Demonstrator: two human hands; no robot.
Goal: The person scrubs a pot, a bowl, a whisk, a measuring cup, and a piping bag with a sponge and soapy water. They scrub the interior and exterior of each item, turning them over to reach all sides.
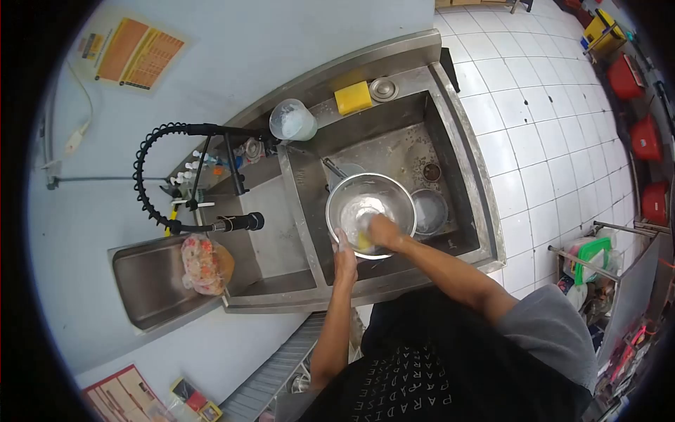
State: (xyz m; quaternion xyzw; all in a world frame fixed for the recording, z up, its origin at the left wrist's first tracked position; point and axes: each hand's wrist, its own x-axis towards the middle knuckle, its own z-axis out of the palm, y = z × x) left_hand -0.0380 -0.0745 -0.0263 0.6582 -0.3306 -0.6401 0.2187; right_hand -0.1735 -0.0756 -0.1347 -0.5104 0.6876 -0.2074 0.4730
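A round steel bowl (401,200) is tilted over the right sink basin. My left hand (344,257) grips its near left rim, fingers closed on the edge. Inside the bowl, my right hand (384,232) is blurred and closed around a yellow sponge (364,242), pressed near the bowl's inner wall. White suds show on the metal beside it. Behind the bowl, a handled utensil (333,167) lies in the basin, partly hidden. Right of the bowl sits a round clear container (431,211), partly covered by it.
A tub of suds (292,120), a yellow sponge block (353,98) and a steel strainer (383,88) stand on the back ledge. The black spring faucet (239,222) hangs over the left basin. A filled plastic bag (206,264) lies at the far left.
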